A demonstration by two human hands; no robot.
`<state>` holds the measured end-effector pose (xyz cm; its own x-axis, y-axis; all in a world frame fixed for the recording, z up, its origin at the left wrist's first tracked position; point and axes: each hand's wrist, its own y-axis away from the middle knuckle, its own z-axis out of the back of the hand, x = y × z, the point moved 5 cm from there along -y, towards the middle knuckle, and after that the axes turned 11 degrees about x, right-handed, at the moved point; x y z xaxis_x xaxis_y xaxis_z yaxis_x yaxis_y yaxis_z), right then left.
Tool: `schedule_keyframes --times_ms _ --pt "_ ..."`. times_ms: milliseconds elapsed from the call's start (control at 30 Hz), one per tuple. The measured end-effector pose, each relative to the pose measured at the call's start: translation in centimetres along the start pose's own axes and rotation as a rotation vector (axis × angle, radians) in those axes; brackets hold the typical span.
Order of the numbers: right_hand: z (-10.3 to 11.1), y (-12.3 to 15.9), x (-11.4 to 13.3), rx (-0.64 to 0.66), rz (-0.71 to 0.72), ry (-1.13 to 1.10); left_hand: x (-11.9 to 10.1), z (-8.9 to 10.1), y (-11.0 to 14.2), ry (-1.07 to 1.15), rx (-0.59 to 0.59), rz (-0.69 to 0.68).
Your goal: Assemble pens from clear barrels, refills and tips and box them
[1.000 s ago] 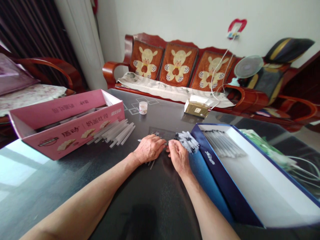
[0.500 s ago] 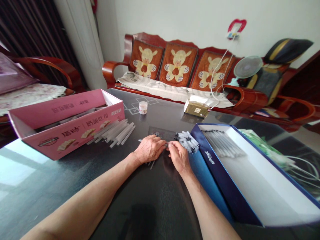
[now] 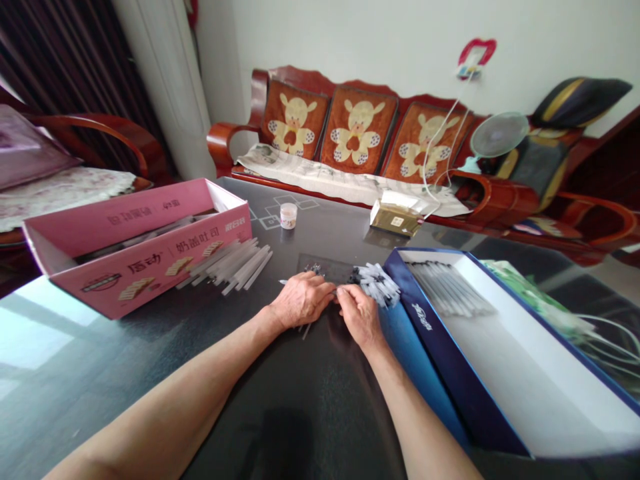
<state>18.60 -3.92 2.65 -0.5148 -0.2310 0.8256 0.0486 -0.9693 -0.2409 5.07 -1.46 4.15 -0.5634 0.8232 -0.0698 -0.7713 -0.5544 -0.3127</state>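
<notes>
My left hand [image 3: 303, 300] rests on the dark glossy table [image 3: 280, 413], its fingers curled over a thin white rod [image 3: 283, 282] that pokes out to the left. My right hand [image 3: 361, 317] meets it at the fingertips, and what those fingers pinch is hidden. Just beyond lies a bundle of white tubes with dark ends [image 3: 376, 284]. Small dark parts [image 3: 315, 269] sit above my left hand. Further left is a loose pile of pale tubes [image 3: 230, 267], beside a pink cardboard box [image 3: 140, 257].
A blue box with a white inside [image 3: 480, 340] holding rows of tubes stands right of my right hand. A small white jar [image 3: 288, 215] and a gold-and-white packet [image 3: 396, 220] stand on the far table. A green bag with white cords [image 3: 530, 300] lies beyond the blue box.
Both hands stay together at the same spot, with only slight finger movement. The whole view has shifted slightly.
</notes>
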Motion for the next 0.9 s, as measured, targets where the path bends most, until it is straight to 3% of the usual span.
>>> schedule_keyframes --times_ms 133,300,367,500,600,667,767,900 --pt "0.0 0.0 -0.2 0.001 -0.032 -0.035 -0.1 0.5 -0.1 -0.007 -0.016 -0.003" --pt "0.5 0.0 -1.6 -0.138 -0.175 -0.218 0.1 2.6 0.5 0.106 -0.314 0.127" --pt "0.6 0.1 -1.9 -0.171 -0.187 -0.282 0.9 2.4 0.8 0.261 -0.361 0.270" --pt "0.4 0.1 -1.3 -0.129 -0.137 -0.295 2.8 0.2 0.6 0.843 -0.285 0.524" --pt "-0.1 0.2 -0.7 -0.082 -0.137 -0.290 3.1 -1.1 0.2 1.354 -0.310 0.560" --pt "-0.5 0.3 -0.5 -0.048 -0.160 -0.300 3.1 -1.4 -0.1 1.570 -0.334 0.558" --pt "-0.5 0.2 -0.3 -0.037 -0.164 -0.310 3.2 -1.4 -0.3 1.742 -0.366 0.559" --pt "2.1 0.3 -0.4 -0.302 -0.073 -0.338 4.3 -0.9 0.0 1.771 -0.448 0.554"
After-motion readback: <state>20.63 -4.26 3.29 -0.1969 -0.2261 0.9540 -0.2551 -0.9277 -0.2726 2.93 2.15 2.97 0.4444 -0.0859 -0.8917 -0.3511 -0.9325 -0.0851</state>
